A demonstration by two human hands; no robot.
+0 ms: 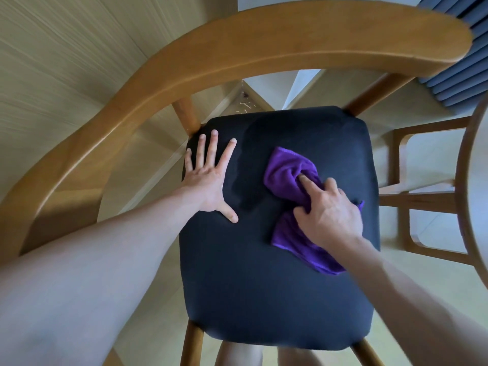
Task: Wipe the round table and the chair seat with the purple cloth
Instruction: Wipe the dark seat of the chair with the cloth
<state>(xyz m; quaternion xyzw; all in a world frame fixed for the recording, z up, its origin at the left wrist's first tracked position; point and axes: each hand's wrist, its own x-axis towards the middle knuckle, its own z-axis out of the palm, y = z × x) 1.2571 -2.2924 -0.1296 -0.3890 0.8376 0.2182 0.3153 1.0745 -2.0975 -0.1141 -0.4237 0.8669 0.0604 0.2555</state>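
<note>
A: Chair seat (264, 286), dark navy fabric, square with rounded corners, fills the middle of the view. Seen from above.

B: Left hand (208, 178)?

A: Flat on the seat's far-left part, palm down, fingers straight and spread wide, thumb splayed toward the near side. Holds nothing. Fingertips reach close to the seat's far-left corner.

B: Right hand (330, 210)?

A: On the seat's right half, fingers curled into the purple cloth (290, 173), bunching it. One finger pokes into a fold of the fabric. The cloth is crumpled, lying on the seat; part of it bulges ahead of the knuckles, part trails out under the wrist toward the near right.

B: Any mark on the seat?

A: A darker patch (264, 143) on the fabric between the two hands, running up to the far edge. Whether it is damp I cannot tell.

B: Chair frame?

A: Curved wooden backrest rail (237, 48) arcs over the far side and down the left. Wooden legs show at the near corners.

B: The worktop?

A: Only a curved rim (472, 180) at the right edge, pale top with a wooden border. A second wooden chair frame (422, 202) stands between it and the seat.

B: Surroundings?

A: Pale wood-look floor (66, 75), blue pleated curtain (464, 75) upper right.
</note>
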